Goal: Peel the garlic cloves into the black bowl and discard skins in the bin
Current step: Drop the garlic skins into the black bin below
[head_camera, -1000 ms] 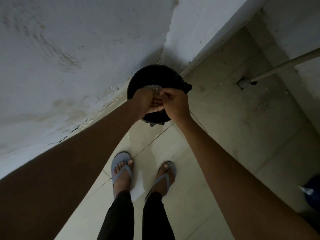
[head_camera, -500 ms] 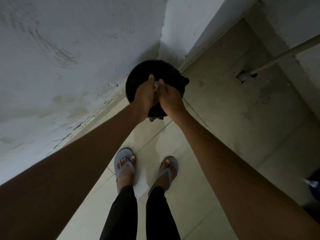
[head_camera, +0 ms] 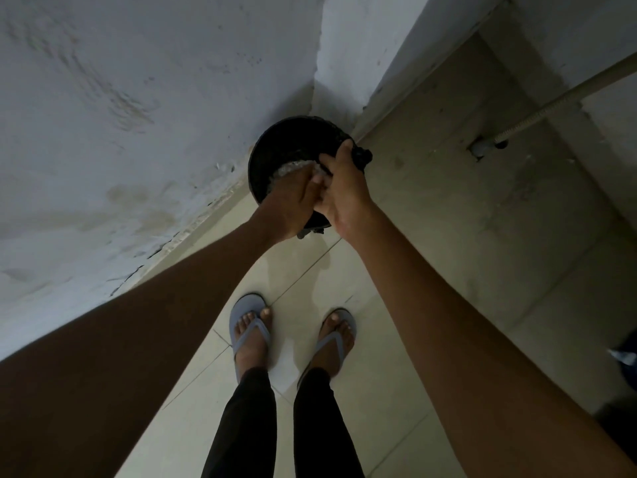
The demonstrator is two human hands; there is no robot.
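Observation:
A round black bin (head_camera: 289, 139) with a dark liner stands on the floor against the wall, straight ahead of my feet. Both hands are over its mouth. My left hand (head_camera: 293, 201) shows its back, with the fingers curled down around a pale, crinkly bunch of garlic skins (head_camera: 293, 169) above the opening. My right hand (head_camera: 344, 188) is pressed against the left one, its fingers stretched toward the bin's far right rim. No bowl or garlic cloves are in sight.
A stained white wall (head_camera: 120, 132) runs along the left, meeting a corner behind the bin. A grey hose (head_camera: 537, 112) comes out of the wall at upper right. My sandalled feet (head_camera: 251, 329) stand on pale floor tiles (head_camera: 431, 236). A dark object (head_camera: 627, 353) sits at the right edge.
The hands were pressed palm to palm over the bin; now they have shifted slightly, the right fingers reaching farther toward the rim and the pale skins showing in front of the left fingers.

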